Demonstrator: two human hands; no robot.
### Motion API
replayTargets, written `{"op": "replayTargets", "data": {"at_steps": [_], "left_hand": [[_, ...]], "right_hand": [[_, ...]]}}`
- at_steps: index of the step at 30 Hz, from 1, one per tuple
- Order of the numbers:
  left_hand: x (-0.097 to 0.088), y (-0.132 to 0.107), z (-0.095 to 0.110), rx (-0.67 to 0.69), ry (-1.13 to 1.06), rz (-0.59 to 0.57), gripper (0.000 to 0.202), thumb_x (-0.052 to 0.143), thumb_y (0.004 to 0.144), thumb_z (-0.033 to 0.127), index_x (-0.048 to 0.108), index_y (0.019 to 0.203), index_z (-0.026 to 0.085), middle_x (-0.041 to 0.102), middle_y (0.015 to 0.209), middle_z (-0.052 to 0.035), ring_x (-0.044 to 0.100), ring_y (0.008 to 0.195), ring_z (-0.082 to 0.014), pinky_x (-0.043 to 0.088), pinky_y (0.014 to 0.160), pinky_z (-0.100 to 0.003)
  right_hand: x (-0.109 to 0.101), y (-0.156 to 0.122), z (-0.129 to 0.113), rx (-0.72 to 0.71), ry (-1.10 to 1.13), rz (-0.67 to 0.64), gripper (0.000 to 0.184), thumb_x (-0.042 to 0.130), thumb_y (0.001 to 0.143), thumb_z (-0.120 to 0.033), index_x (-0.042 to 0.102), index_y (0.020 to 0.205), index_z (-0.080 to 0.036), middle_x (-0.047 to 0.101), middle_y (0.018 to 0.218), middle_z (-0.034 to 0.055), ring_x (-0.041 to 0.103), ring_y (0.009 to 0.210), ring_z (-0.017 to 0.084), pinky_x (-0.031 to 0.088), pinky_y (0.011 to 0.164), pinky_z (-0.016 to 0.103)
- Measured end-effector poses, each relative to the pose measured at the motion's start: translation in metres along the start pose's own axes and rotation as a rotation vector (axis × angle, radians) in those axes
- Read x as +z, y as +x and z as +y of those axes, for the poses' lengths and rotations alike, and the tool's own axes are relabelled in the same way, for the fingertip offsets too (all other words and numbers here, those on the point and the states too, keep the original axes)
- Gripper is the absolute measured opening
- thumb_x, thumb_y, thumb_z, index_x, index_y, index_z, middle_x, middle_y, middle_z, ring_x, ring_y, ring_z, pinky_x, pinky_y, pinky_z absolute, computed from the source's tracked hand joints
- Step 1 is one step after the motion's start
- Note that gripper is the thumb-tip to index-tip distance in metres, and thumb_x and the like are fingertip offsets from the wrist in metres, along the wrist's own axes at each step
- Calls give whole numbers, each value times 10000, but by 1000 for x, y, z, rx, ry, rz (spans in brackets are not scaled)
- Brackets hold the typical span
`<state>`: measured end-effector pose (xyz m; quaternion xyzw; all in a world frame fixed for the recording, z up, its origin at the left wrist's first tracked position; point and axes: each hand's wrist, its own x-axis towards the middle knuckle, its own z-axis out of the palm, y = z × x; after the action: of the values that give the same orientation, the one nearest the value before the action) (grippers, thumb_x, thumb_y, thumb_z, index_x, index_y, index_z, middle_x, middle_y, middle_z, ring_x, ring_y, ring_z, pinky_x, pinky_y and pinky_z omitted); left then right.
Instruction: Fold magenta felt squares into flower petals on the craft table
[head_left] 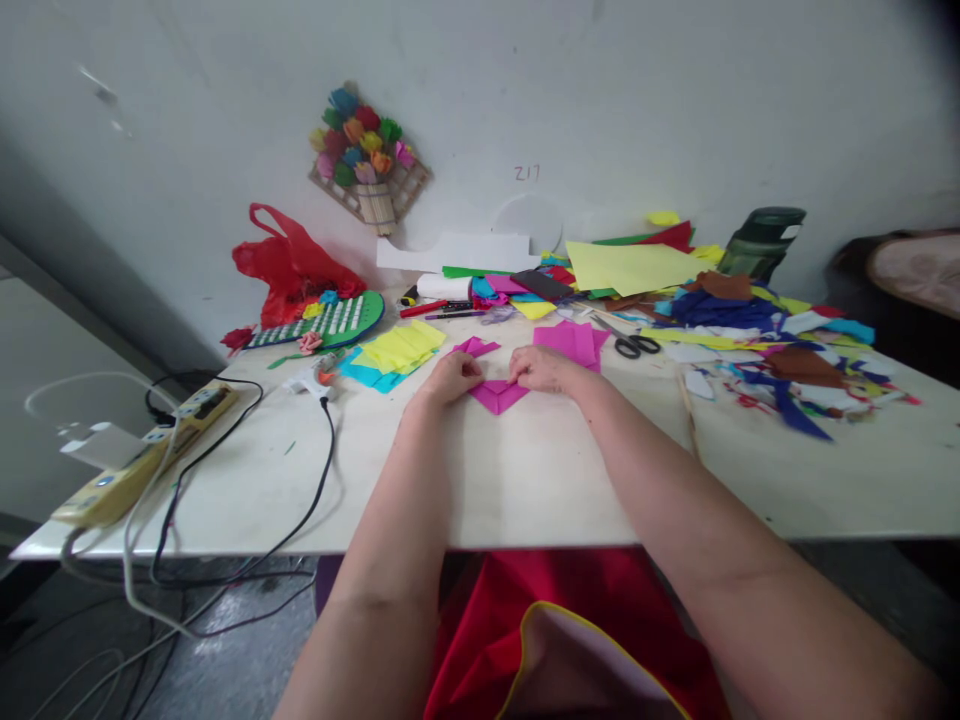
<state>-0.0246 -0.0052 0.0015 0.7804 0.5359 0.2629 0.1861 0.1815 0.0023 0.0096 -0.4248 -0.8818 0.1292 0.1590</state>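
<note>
- The grip of the right hand point(541, 368) is nearly closed: thumb and fingertips are drawn together on the top right edge of a folded magenta paper point(496, 396).
- The grip of the left hand point(452, 377) is curled down onto the paper's top left corner; whether it pinches the edge or only presses it flat, I cannot tell.
- The folded magenta paper lies flat on the bench point(525, 480), between the two hands, its point turned toward the person.
- Both forearms reach out over the near edge of the bench, above a red cloth point(600, 620) in the lap.
- Just behind the right hand lies a stack of magenta sheets point(571, 342); a smaller magenta piece point(475, 347) lies behind the left hand.
- Black-handled scissors point(634, 344) lie to the right of the stack, apart from the hand.
- To the left of the left hand lie yellow sheets point(405, 346) on top of cyan paper point(367, 373).
- Further left are a green board point(330, 322) with white strips and a red plastic bag point(289, 265) against the wall.
- A bunch of paper flowers point(364, 150) hangs on the wall above them.
- A power strip point(150, 450) lies at the bench's left end, and a black cable point(322, 470) runs across the top and over the near edge.
- The right side holds a heap of coloured scraps point(780, 360), a large yellow sheet point(630, 265) and a dark green bottle point(761, 240) by the wall.
</note>
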Motion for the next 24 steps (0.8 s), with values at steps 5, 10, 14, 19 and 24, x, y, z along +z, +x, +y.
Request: {"op": "replayTargets", "data": {"at_steps": [5,10,14,19,24], "left_hand": [[-2,1,-5,-34,-35,-14,134,572,639,193,629,756,163,668,800,-47,574,710,-152,450,679,-250],[-6,-1,1,-25,-148,95,174,592,634,240,636,776,151,661,796,-39,565,709,-145,452,679,-252],[-5,-3,16,-4,-424,72,205,524,719,306,605,791,132,622,652,-33,531,538,-110,428,529,-234],[13,2,19,-26,-365,-107,145,565,690,267,612,749,143,604,597,-15,531,504,-105,427,508,-227],[20,7,13,48,-209,-108,161,611,660,259,633,781,155,645,707,-18,571,622,-116,445,571,-219]], "right_hand": [[-3,-1,-4,-16,-70,-34,245,541,670,-104,741,750,-223,686,921,13,616,803,159,431,695,217],[-4,-1,-5,-24,-122,-46,258,527,675,-95,740,761,-214,689,930,21,618,823,172,428,704,225],[-2,3,-3,-39,-144,-65,273,521,668,-84,739,765,-217,691,941,21,618,833,176,428,720,230],[2,4,-1,-64,-120,-23,279,525,644,-59,739,729,-217,698,919,19,618,833,180,430,731,234],[8,3,7,108,-1,99,290,531,677,-67,739,821,-207,710,912,34,628,840,179,451,745,238]]}}
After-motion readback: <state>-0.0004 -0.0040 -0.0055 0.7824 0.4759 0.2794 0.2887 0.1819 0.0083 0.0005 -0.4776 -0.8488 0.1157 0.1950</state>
